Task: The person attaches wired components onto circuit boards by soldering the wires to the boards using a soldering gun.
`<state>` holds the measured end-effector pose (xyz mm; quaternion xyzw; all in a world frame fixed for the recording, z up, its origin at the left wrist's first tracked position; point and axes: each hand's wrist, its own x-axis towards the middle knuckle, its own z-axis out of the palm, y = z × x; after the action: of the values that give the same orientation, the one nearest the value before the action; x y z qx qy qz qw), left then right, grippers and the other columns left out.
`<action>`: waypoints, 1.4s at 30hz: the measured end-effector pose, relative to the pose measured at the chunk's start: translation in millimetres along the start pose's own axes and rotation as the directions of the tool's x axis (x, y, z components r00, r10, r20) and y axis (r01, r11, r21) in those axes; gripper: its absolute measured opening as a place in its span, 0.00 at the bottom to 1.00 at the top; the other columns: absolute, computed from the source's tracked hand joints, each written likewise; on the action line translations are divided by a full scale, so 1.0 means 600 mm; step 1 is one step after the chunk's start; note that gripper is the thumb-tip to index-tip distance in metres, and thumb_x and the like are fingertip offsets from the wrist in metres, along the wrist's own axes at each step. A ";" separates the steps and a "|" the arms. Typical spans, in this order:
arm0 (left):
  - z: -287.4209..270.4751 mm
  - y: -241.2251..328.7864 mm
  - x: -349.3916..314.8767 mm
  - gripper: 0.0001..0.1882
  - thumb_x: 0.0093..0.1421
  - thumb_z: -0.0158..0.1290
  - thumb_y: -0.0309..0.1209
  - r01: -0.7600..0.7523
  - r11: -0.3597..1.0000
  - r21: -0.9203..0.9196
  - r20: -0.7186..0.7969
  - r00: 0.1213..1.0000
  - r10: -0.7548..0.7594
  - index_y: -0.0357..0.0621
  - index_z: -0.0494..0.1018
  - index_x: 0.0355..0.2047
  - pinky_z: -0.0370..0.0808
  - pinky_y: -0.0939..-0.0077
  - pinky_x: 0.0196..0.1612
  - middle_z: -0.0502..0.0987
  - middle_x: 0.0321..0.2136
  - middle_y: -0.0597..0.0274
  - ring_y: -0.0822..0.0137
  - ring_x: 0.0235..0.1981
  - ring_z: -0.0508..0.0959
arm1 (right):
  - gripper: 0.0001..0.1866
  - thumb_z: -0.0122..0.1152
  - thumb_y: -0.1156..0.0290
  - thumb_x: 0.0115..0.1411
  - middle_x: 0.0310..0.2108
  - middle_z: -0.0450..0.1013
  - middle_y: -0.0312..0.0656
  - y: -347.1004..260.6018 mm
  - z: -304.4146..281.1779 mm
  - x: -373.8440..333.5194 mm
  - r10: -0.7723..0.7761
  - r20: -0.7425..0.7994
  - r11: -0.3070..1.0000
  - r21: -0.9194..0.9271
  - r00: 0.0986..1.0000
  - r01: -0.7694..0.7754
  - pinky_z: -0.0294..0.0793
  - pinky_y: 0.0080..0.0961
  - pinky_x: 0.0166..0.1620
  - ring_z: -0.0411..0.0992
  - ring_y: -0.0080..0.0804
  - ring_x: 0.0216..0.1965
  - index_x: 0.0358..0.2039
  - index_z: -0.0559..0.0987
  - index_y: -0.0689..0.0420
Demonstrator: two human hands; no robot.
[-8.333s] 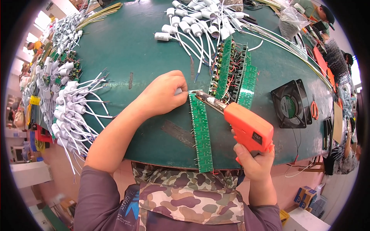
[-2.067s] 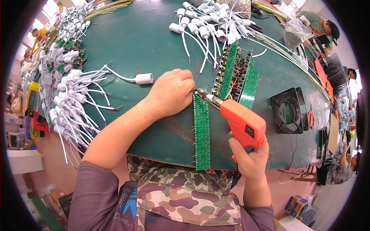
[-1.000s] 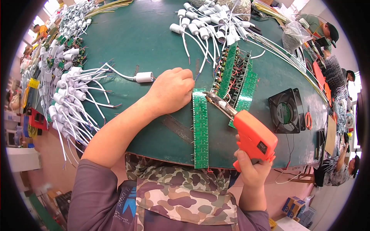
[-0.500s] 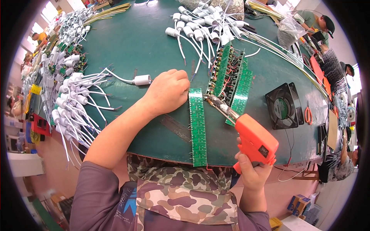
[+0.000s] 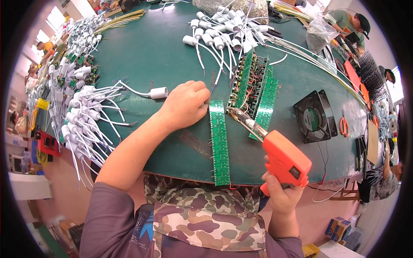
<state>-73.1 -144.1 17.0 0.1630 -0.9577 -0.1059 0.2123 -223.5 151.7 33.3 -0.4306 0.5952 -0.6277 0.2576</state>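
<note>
My left hand (image 5: 184, 104) is curled closed at the upper left edge of a long green circuit board strip (image 5: 220, 148). Whatever its fingers pinch is hidden behind them. The strip stands lengthwise toward me, its near end at the table edge. My right hand (image 5: 282, 193) grips the handle of an orange soldering gun (image 5: 286, 157). The gun's dark metal tip points up and left, just right of the strip's far end. Just left of my left hand lies a white lamp socket (image 5: 158, 93) with a white cable.
Beyond the gun stand populated circuit board panels (image 5: 249, 86). White cabled sockets lie in piles at left (image 5: 84, 120) and at the far side (image 5: 219, 36). To the right are a black fan (image 5: 315, 117) and orange-handled scissors (image 5: 344, 127). Other people work farther off.
</note>
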 end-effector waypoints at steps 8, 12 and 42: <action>-0.009 -0.011 -0.007 0.16 0.50 0.57 0.23 -0.217 0.970 -0.109 0.111 0.967 0.229 0.46 0.76 0.41 0.72 0.60 0.45 0.74 0.39 0.58 0.52 0.40 0.76 | 0.23 0.61 0.75 0.58 0.46 0.76 0.53 -0.009 0.006 -0.010 0.045 -0.053 0.999 0.028 0.998 -0.044 0.77 0.22 0.34 0.75 0.26 0.32 0.53 0.70 0.68; -0.019 -0.006 -0.019 0.15 0.52 0.60 0.29 -0.192 0.976 -0.105 0.166 0.964 0.208 0.49 0.76 0.41 0.73 0.61 0.43 0.74 0.36 0.60 0.55 0.38 0.76 | 0.21 0.61 0.74 0.58 0.46 0.76 0.53 -0.014 0.004 -0.012 0.023 -0.135 0.999 0.042 0.991 -0.017 0.76 0.20 0.32 0.74 0.25 0.31 0.51 0.72 0.67; -0.093 -0.038 -0.091 0.25 0.48 0.52 0.17 0.103 0.982 -0.159 -0.019 0.994 -0.107 0.41 0.72 0.49 0.70 0.61 0.56 0.72 0.48 0.52 0.50 0.51 0.72 | 0.22 0.61 0.83 0.54 0.44 0.76 0.55 -0.004 -0.002 -0.012 0.001 -0.148 0.992 0.126 0.989 0.018 0.74 0.20 0.31 0.74 0.25 0.28 0.51 0.71 0.71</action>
<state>4.1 -153.1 40.1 0.1973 -0.9334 -0.1899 0.2319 -220.4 158.5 34.3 -0.3681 0.5697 -0.6955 0.2369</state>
